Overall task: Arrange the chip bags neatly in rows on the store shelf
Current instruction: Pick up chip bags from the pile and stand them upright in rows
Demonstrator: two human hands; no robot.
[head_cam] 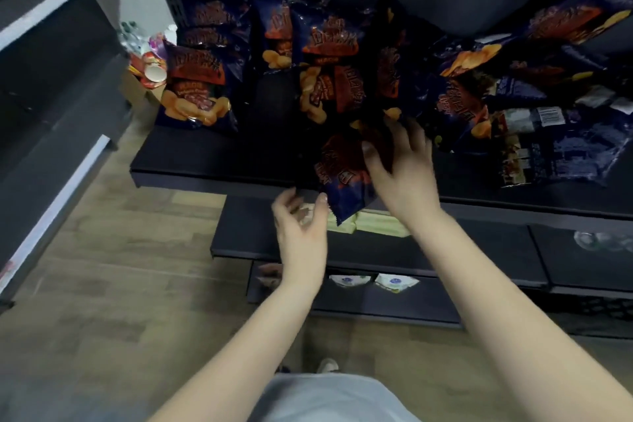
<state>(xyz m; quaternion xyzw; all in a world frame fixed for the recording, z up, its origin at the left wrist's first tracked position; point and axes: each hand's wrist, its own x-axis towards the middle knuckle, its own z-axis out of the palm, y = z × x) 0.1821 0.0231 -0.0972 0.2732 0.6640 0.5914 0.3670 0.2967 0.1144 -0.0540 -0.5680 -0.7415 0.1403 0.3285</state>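
Observation:
Several dark blue chip bags with red logos lie on the black shelf. A few stand upright at the left, one of them in front. A loose heap covers the middle and right, some bags showing their backs. My right hand grips one chip bag that hangs over the shelf's front edge. Just below and left of that bag is my left hand, fingers apart, its fingertips close to the bag's lower corner.
Lower black shelves jut out beneath, holding pale packets and small white packs. A cardboard box of cups and clutter sits left of the shelf. Another grey shelf unit stands at far left. Wood floor lies below.

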